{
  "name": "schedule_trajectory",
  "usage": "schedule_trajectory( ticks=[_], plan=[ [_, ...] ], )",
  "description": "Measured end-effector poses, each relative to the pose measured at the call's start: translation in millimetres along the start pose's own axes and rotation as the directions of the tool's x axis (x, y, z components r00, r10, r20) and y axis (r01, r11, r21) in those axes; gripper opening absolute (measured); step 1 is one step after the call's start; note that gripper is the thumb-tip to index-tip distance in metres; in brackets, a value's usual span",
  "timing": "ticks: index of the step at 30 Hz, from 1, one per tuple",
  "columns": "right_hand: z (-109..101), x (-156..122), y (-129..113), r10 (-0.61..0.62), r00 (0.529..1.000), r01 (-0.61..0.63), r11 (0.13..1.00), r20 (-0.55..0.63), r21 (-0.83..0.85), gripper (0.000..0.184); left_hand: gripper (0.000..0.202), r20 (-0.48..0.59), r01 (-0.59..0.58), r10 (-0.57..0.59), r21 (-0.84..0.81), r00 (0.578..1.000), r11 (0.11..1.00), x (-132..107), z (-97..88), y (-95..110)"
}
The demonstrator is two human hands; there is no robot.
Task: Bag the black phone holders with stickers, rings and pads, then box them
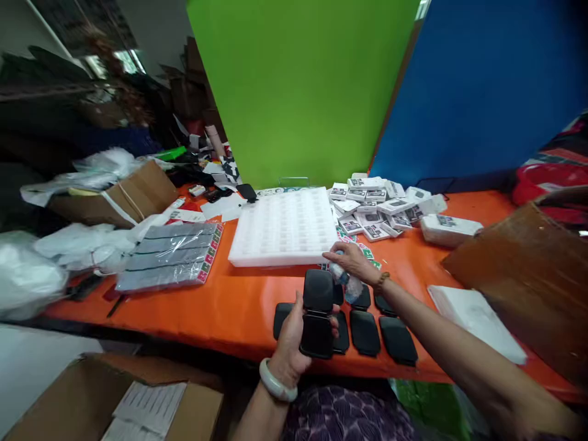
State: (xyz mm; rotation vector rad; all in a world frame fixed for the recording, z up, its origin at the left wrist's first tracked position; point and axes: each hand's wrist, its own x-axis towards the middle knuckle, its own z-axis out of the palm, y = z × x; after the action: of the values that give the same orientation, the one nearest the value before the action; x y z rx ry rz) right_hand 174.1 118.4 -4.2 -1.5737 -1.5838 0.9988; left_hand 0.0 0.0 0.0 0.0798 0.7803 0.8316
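My left hand is closed around an unfolded black hinged case, with its two square halves one above the other. My right hand pinches a crumpled piece of clear, bluish plastic wrap, just to the right of the case's upper half. Several more closed black cases lie in rows on the orange table beneath and beside both hands. Some of them are partly covered by the hands and the plastic.
A white foam tray lies behind my hands, with a heap of small white boxes to its right. Grey bagged goods are at left. A stack of white sheets lies at right, beside a brown carton flap.
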Motion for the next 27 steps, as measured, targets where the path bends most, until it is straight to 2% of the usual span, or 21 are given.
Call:
schedule_trajectory(
  ticks=[2,5,6,8,10,11,12,14,16,18,20,22,23,25,27],
  plan=[
    [-4,-13,-2,0.035,0.972,-0.066,0.99,0.231,0.128,0.042,0.06,-0.014,0.007,-0.007,0.002,1.0,1.0,5,-2.9,1],
    [-3,-30,-4,0.061,0.898,-0.18,0.954,0.435,0.239,0.039,0.059,-0.022,0.027,-0.027,-0.003,0.999,1.0,11,-4.1,-1],
    [1,-36,-5,0.072,0.888,-0.21,0.942,0.454,0.261,0.036,0.059,-0.024,0.036,-0.036,-0.006,0.999,0.999,14,-3.7,-3],
    [9,-46,-8,0.053,0.917,-0.173,0.946,0.395,0.275,0.027,0.056,-0.069,0.046,-0.048,-0.041,0.996,0.998,19,-3.2,-7],
    [19,-57,-12,-0.057,0.963,0.003,0.98,0.264,0.2,0.016,0.048,-0.152,0.017,-0.036,-0.123,0.988,0.992,24,-4.8,-8],
    [24,-64,-15,-0.146,0.966,0.122,0.985,0.212,0.122,0.01,0.044,-0.188,-0.007,-0.025,-0.168,0.982,0.986,26,-6.7,-7],
    [29,-73,-17,-0.252,0.95,0.251,0.968,0.182,0.031,0.007,0.043,-0.212,-0.034,-0.011,-0.209,0.977,0.977,28,-9.4,-4],
    [40,-91,-20,-0.462,0.864,0.492,0.86,0.203,-0.135,0.01,0.047,-0.233,-0.07,0.011,-0.249,0.972,0.966,28,-16.2,4],
    [52,-110,-20,-0.585,0.757,0.65,0.721,0.291,-0.239,0.014,0.054,-0.23,-0.076,0.013,-0.266,0.973,0.961,26,-22.8,14],
    [61,-123,-18,-0.634,0.685,0.727,0.619,0.358,-0.296,0.02,0.058,-0.211,-0.07,0.006,-0.299,0.978,0.952,22,-27.4,22],
    [66,-127,-16,-0.654,0.664,0.748,0.586,0.364,-0.311,0.025,0.057,-0.189,-0.055,-0.008,-0.322,0.982,0.945,19,-28.8,25],
    [66,-119,-15,-0.655,0.678,0.735,0.617,0.333,-0.284,0.025,0.051,-0.195,-0.06,-0.001,-0.31,0.981,0.949,18,-28.0,25],
    [65,-112,-14,-0.635,0.711,0.702,0.667,0.301,-0.25,0.023,0.048,-0.198,-0.072,0.012,-0.298,0.98,0.952,18,-27.3,25],
    [59,-91,-11,-0.543,0.81,0.577,0.806,0.221,-0.131,0.02,0.038,-0.18,-0.098,0.057,-0.226,0.982,0.969,18,-26.8,25],
    [53,-67,-4,-0.41,0.898,0.413,0.91,0.16,0.013,0.019,0.028,-0.187,-0.197,0.187,-0.04,0.965,0.979,20,-29.1,28]
  ],
)
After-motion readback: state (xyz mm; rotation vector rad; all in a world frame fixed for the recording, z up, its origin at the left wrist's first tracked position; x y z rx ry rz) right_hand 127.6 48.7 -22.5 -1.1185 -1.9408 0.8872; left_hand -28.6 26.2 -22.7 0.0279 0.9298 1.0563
